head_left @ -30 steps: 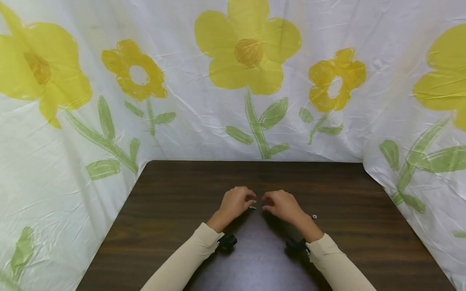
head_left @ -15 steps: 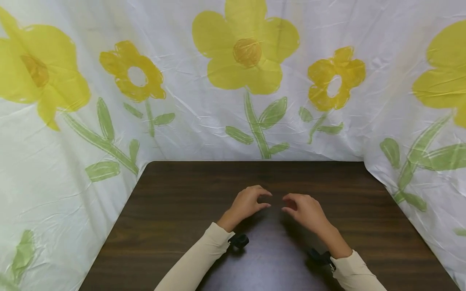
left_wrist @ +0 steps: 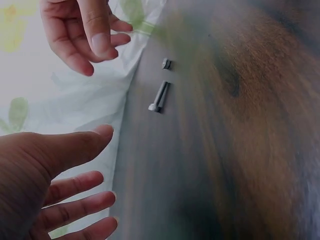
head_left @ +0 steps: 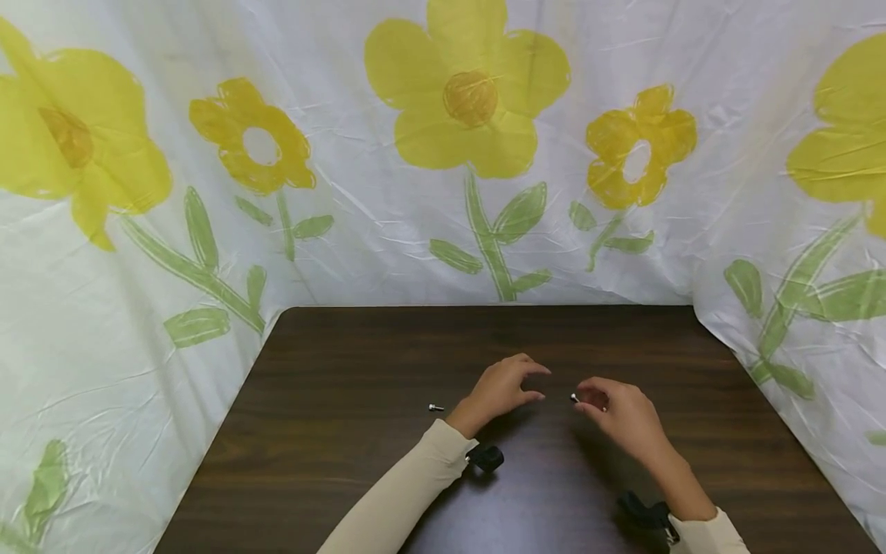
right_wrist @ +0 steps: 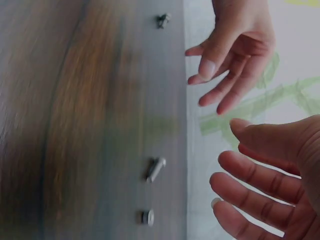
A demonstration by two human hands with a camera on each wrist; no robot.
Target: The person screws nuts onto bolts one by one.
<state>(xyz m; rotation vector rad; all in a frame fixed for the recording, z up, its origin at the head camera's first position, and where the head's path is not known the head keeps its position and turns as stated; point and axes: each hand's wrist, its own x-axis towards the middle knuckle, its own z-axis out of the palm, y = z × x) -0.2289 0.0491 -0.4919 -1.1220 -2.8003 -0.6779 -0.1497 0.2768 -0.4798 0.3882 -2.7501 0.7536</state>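
Note:
My left hand (head_left: 508,387) hovers over the middle of the table, thumb and fingers apart, holding nothing. To its right, my right hand (head_left: 623,412) has loosely bent fingers above a metal bolt (left_wrist: 159,96) and a small nut-like metal ring (left_wrist: 166,63). Both pieces lie on the wood, apart from each other, also seen below the fingertips in the right wrist view. In the head view the right fingers partly cover them. Another small bolt-like piece (head_left: 435,408), with a thicker end, lies left of my left wrist.
The dark wood table (head_left: 332,369) reaches back to a white curtain (head_left: 374,254) printed with yellow flowers. The curtain also hangs along both sides. A black wrist camera (head_left: 487,458) sits under the left cuff, another (head_left: 644,512) under the right.
Both hands have moved right across the table, and the gap between them has grown. The bolt-like piece, at the left fingertips one second ago, now shows left of that wrist.

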